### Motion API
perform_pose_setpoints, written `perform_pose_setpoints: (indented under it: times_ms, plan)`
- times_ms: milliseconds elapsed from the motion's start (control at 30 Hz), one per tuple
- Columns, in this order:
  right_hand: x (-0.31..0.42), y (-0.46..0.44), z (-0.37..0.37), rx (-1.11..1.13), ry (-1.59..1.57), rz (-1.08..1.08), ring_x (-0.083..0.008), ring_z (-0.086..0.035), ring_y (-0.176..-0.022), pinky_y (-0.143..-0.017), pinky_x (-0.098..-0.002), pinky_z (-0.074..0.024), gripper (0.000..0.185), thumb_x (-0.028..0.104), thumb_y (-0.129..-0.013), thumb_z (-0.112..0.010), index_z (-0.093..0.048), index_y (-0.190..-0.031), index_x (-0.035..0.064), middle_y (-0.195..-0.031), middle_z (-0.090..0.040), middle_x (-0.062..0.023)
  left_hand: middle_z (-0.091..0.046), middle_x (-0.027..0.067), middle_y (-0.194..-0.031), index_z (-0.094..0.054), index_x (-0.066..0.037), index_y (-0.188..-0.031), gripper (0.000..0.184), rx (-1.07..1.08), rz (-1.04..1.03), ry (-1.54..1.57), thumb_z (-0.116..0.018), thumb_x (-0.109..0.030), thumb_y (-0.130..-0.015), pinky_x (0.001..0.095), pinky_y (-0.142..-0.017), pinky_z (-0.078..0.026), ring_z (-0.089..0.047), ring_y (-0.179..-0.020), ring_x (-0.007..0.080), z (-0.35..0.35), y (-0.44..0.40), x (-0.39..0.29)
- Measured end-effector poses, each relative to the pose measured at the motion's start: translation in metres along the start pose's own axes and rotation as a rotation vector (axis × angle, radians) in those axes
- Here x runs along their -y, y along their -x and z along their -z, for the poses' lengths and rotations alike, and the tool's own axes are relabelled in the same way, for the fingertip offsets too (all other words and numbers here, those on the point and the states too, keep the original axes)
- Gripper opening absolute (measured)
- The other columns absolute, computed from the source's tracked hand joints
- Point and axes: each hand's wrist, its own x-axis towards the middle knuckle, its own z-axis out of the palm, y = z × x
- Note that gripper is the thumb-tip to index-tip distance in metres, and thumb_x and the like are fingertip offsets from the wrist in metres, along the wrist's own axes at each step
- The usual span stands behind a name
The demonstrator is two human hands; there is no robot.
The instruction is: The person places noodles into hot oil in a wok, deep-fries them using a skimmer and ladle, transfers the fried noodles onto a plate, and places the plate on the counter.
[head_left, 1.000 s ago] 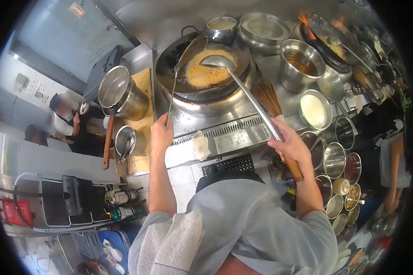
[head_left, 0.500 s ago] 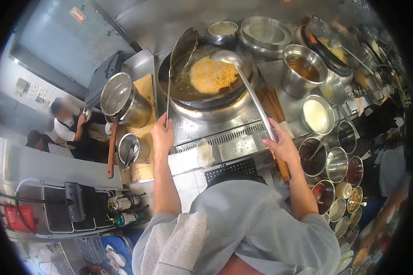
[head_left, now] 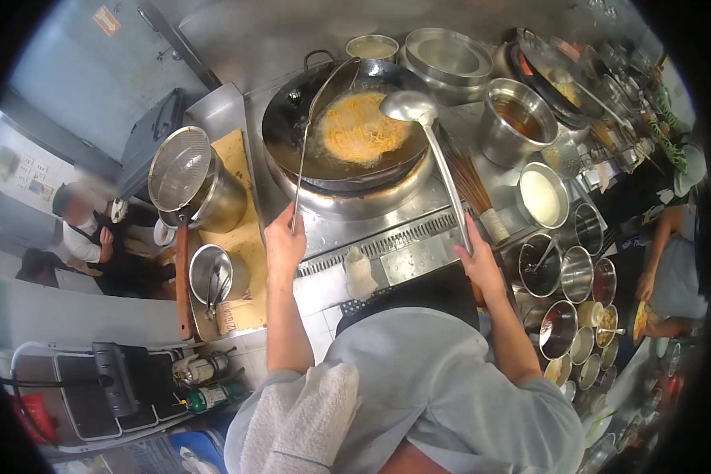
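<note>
A dark wok sits on a steel burner ring, with a round mass of yellow noodles in bubbling liquid. My left hand is closed around the handle of a wide, round skimmer, its head tilted nearly edge-on over the noodles' left side. In my right hand is the long handle of a steel ladle. The ladle's bowl hangs above the right part of the noodles and appears apart from them. My right palm hides the lower end of its handle.
Beside the wok are a bamboo brush, a pot of brown liquid and a bowl of pale liquid. Several sauce containers line the right. At left, a mesh strainer rests on a pot. Other people stand at far left and right.
The ladle has risen off the noodles, and its bowl now looks larger. The noodles lie rounder and flatter in the liquid. The skimmer has turned more edge-on. My view has shifted slightly.
</note>
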Motion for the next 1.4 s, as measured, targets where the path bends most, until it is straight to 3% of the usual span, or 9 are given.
perform_pose_setpoints:
  times_ms: [100,200,400,700,900,1033,1167,1267,1400]
  plan:
    - [-0.008,-0.002,-0.001,-0.08,0.153,0.174,-0.0384,-0.064,-0.101,-0.088,-0.0369,-0.0483,0.072,0.003,-0.089,-0.061,-0.025,-0.151,0.0083,-0.119,-0.06,-0.0277,-0.064,0.0303,-0.104,-0.062,0.003,-0.121,0.034,0.039,0.107,0.032,-0.059,-0.008,-0.088,0.0407,-0.086,-0.051,-0.065,-0.099,0.041,0.004,0.006,-0.007]
    - [0.005,0.0,0.001,-0.008,0.093,0.026,-0.0427,-0.048,-0.126,-0.102,-0.0375,-0.0388,0.072,0.003,-0.089,-0.06,-0.023,-0.152,0.0089,-0.133,-0.051,-0.0298,-0.063,0.031,-0.106,-0.061,0.004,-0.121,0.035,0.021,0.032,0.054,-0.058,-0.006,-0.089,0.0403,-0.089,-0.05,-0.063,-0.103,0.0414,0.0,0.008,0.004]
    - [-0.004,0.001,-0.002,-0.009,0.121,0.049,-0.0433,-0.051,-0.124,-0.1,-0.0379,-0.041,0.072,0.004,-0.09,-0.058,-0.022,-0.152,0.0095,-0.131,-0.052,-0.0296,-0.063,0.0317,-0.107,-0.06,0.005,-0.121,0.034,0.023,0.036,-0.005,-0.057,-0.005,-0.088,0.0409,-0.09,-0.05,-0.062,-0.105,0.0417,0.001,0.008,-0.006]
    - [-0.002,-0.003,0.007,0.017,0.108,0.046,-0.0459,-0.048,-0.123,-0.099,-0.0435,-0.0422,0.071,0.003,-0.091,-0.056,-0.02,-0.152,0.0079,-0.132,-0.05,-0.0323,-0.065,0.0308,-0.096,-0.061,0.003,-0.122,0.034,0.028,0.047,-0.042,-0.058,-0.005,-0.088,0.0438,-0.079,-0.051,-0.065,-0.092,0.043,-0.009,0.011,-0.019]
    - [-0.008,-0.009,0.028,0.137,0.049,-0.054,-0.0429,-0.048,-0.127,-0.102,-0.0388,-0.0389,0.072,0.006,-0.093,-0.056,-0.018,-0.153,0.0094,-0.134,-0.05,-0.0314,-0.064,0.0319,-0.099,-0.061,0.002,-0.122,0.034,0.018,0.087,-0.087,-0.057,-0.006,-0.089,0.0443,-0.082,-0.051,-0.064,-0.094,0.0437,-0.013,0.02,-0.033]
    - [-0.022,-0.014,0.04,0.119,0.075,0.101,-0.0461,-0.048,-0.124,-0.1,-0.0406,-0.0407,0.073,0.006,-0.092,-0.057,-0.018,-0.152,0.0085,-0.131,-0.051,-0.032,-0.063,0.0326,-0.101,-0.061,0.003,-0.121,0.034,-0.015,0.046,-0.07,-0.057,-0.007,-0.089,0.0431,-0.085,-0.051,-0.063,-0.099,0.044,-0.023,0.024,-0.029]
    - [-0.018,-0.014,0.046,0.15,0.041,0.049,-0.0482,-0.048,-0.121,-0.097,-0.042,-0.0426,0.073,0.006,-0.092,-0.058,-0.018,-0.152,0.0083,-0.128,-0.051,-0.0339,-0.064,0.0315,-0.101,-0.061,0.004,-0.121,0.034,0.0,0.095,-0.112,-0.057,-0.007,-0.09,0.0428,-0.085,-0.051,-0.063,-0.099,0.0439,-0.026,0.027,-0.044]
    - [-0.025,-0.015,0.046,0.144,0.019,0.111,-0.049,-0.054,-0.111,-0.091,-0.0475,-0.0446,0.073,0.006,-0.091,-0.057,-0.017,-0.152,0.0068,-0.12,-0.056,-0.0343,-0.068,0.0239,-0.089,-0.061,-0.002,-0.125,0.036,-0.07,0.057,-0.143,-0.058,-0.01,-0.09,0.0372,-0.077,-0.051,-0.068,-0.079,0.0299,-0.034,0.032,-0.038]
    - [-0.032,-0.018,0.05,0.166,0.017,0.121,-0.049,-0.054,-0.111,-0.092,-0.0475,-0.0447,0.074,0.007,-0.092,-0.057,-0.016,-0.152,0.0075,-0.12,-0.056,-0.0347,-0.068,0.0241,-0.089,-0.06,-0.002,-0.126,0.036,-0.084,0.048,-0.176,-0.058,-0.011,-0.091,0.0372,-0.077,-0.051,-0.068,-0.08,0.0298,-0.036,0.036,-0.036]
